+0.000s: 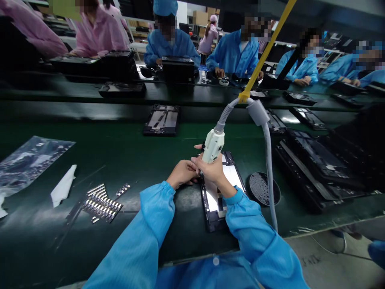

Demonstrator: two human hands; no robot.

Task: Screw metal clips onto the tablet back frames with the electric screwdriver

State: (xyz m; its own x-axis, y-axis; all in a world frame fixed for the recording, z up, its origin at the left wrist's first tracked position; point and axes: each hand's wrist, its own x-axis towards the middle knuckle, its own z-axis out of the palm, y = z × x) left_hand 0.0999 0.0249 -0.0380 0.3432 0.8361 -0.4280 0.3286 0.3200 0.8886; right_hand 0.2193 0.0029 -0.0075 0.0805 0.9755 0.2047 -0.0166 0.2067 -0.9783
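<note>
My right hand [212,168] is closed around a white electric screwdriver [214,145], which hangs from a yellow strap [264,56] with a grey cable. The tool points down at the upper left edge of an open tablet housing [215,224] lying on the green bench. Close beside the screwdriver's tip, my left hand [184,172] has its fingers pinched together at that same edge. Whatever those fingers hold, if anything, is hidden. A round black dish of small screws [264,188] sits to the right of the tablet.
Small metallic strips [102,204], a white paper scrap [63,186] and a plastic bag of parts [31,160] lie left. Stacked tablet housings [319,168] stand right. Another open tablet [162,119] lies ahead. Co-workers in blue and pink sit across the bench.
</note>
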